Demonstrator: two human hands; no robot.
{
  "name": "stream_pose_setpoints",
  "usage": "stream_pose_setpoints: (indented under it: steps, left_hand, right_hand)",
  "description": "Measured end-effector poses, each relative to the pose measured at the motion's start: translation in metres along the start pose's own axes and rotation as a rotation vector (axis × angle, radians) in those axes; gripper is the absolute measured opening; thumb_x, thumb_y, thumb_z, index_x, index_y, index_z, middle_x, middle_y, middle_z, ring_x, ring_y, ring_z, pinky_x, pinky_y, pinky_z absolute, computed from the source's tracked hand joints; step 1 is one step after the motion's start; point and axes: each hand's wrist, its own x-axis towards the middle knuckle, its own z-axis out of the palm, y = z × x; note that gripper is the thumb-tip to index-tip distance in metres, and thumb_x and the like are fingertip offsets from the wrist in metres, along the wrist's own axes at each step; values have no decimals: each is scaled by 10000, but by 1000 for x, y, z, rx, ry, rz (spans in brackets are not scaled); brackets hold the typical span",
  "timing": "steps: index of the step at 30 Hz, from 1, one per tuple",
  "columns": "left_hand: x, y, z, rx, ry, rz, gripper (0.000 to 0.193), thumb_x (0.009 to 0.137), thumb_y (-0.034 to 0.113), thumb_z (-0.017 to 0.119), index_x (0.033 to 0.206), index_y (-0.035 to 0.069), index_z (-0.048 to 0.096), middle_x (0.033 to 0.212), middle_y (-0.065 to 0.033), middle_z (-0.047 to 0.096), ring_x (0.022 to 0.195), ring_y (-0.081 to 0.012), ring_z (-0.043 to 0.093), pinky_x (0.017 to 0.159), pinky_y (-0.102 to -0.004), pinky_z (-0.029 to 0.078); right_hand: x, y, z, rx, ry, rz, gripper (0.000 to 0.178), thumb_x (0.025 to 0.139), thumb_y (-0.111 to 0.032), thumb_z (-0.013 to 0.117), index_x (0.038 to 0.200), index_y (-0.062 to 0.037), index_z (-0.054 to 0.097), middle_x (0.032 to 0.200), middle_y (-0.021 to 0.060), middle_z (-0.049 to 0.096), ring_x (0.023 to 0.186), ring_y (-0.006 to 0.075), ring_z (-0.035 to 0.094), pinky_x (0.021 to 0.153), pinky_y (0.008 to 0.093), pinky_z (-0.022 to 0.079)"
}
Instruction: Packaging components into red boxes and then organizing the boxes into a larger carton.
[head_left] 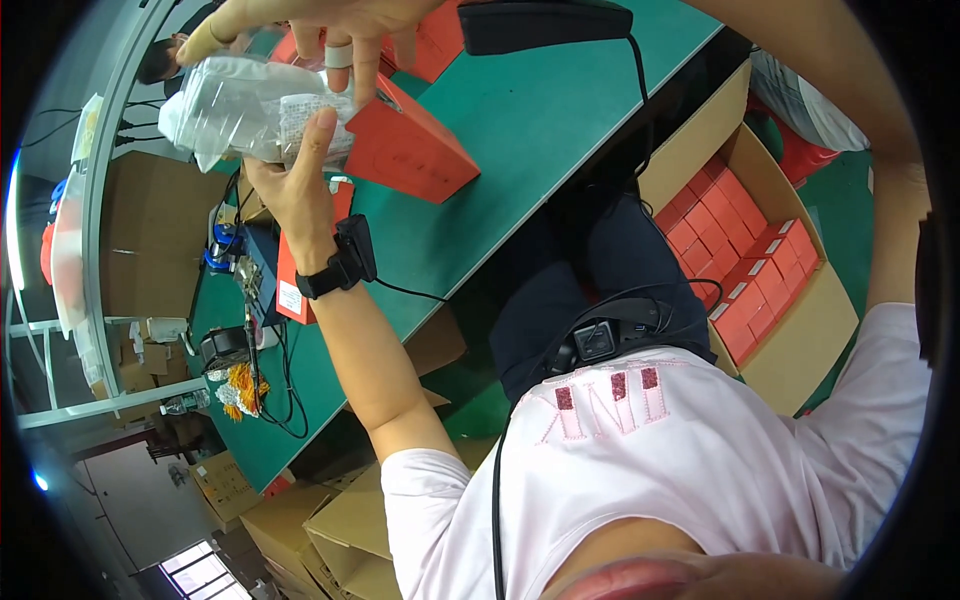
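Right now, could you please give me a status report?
Left hand holding clear packaging. Right hand close by, contact unclear. Red box at its right end.

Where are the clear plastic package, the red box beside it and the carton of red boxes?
Clear plastic package [238, 112]: head view, transparent middle.
Red box [415, 152]: head view, broad side.
Carton [800, 345]: head view, open flap.

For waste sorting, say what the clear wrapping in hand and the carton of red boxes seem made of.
Clear wrapping: probably thin plastic film, glossy, see-through, with creases and highlights.
Carton: likely cardboard, matte brown, with stiff opened flaps.
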Motion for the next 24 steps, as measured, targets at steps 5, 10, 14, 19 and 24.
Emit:
stream_pose_setpoints:
  steps: [5,10,14,19,24]
  left_hand:
    - [4,2,-5,187,-26,138,456,792,88,861,1152,-40,613,1037,-83,690,867,-134,658,800,-282,539]
    - [11,35,3,393,-156,-13,481,796,154,869,1142,-58,611,1027,-100,692,848,-147,665,786,-289,549]
    - [12,43,14,426,-193,-108,531,794,186,876,1167,-61,589,1028,-105,687,843,-158,666,779,-290,544]
    - [10,43,10,364,-149,16,583,767,208,901,1158,-64,566,1006,-105,681,863,-175,661,775,-304,542]
    - [12,44,15,404,-177,52,568,771,193,897,1162,-53,567,1005,-104,688,861,-170,662,763,-294,542]
  right_hand:
    - [15,0,10,-208,-84,-73,311,839,-190,642,970,92,636,716,206,679,711,388,690,721,460,571]
    - [37,13,16,-407,-171,-174,296,828,-181,649,941,93,649,715,215,679,712,396,688,715,458,569]
    - [25,16,14,-457,-105,-123,228,763,-142,682,808,81,677,793,264,687,743,435,670,712,454,550]
    - [13,23,27,-19,24,-75,239,763,-113,674,912,73,687,820,260,688,815,431,673,733,463,538]
    - [30,59,49,-111,-33,-94,314,866,-207,659,1065,33,628,943,228,688,901,382,679,817,432,539]
